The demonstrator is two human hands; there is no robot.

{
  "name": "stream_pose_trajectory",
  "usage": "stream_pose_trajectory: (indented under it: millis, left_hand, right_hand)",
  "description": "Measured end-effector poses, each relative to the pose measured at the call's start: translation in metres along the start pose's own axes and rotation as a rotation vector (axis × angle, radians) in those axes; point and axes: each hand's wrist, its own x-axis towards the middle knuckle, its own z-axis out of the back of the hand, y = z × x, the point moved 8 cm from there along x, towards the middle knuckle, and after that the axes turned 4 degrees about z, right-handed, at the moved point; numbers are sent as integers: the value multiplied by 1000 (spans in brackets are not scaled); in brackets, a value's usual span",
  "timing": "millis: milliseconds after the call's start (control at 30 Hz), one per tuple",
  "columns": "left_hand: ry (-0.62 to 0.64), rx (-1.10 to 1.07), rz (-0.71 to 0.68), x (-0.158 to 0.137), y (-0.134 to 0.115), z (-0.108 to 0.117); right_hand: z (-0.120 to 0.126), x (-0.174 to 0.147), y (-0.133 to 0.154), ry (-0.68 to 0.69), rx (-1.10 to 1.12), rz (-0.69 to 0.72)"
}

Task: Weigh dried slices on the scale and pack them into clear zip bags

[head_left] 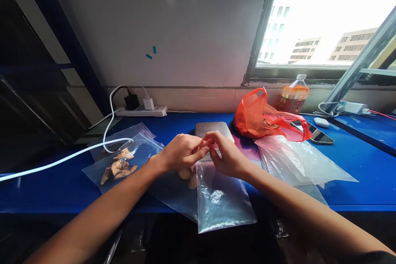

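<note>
Over the table's front edge hangs a clear plastic zip bag (224,202), with nothing visible inside it. My left hand (181,152) pinches its top edge near the left corner. Close against it, my right hand (227,154) has its fingers closed on the same edge; the fingertips of both hands meet there. Beneath the left hand lies another clear bag holding several pale round pieces (185,173), partly covered. Just behind the hands sits a flat silver device (213,128) resembling a small scale, its front hidden by my fingers.
At left, a clear bag holds brown dried pieces (123,167), crossed by a white cable (62,164). A power strip (142,111) stands behind. On the right are a red plastic bag (252,117), flat clear bags (309,163), a phone (320,136) and a drink bottle (293,97).
</note>
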Motion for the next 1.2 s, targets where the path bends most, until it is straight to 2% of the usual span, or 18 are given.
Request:
stream_pose_trajectory:
  millis: [200,367,467,733,900,967,1033,1067,1133,1200]
  left_hand:
    - [-2,14,-85,-1,-3,1]
    - [-46,-13,-127,-1,-9,18]
    - [-89,-12,-121,-1,-8,28]
    - [-179,-56,57,-7,6,62]
    - [-197,-136,129,-14,20,74]
    - [-267,-217,147,-23,30,86]
    - [-387,-269,188,-33,42,102]
    - [-408,-272,206,-36,46,106]
    - [-362,-273,192,-34,47,103]
    - [-269,-309,146,-26,41,88]
  right_hand:
    - [-2,0,1,29,94,-49]
    - [8,5,-1,-10,295,-96]
    - [14,9,-2,-17,332,-75]
    - [28,14,-20,-31,194,-130]
    - [35,11,-39,-43,180,-147]
    - [46,7,-56,-87,143,-185]
    - [61,2,-74,-190,129,-244]
    - [69,0,-80,-251,140,-277]
    - [75,-2,-81,-319,195,-323]
    - [66,3,-67,-273,285,-322]
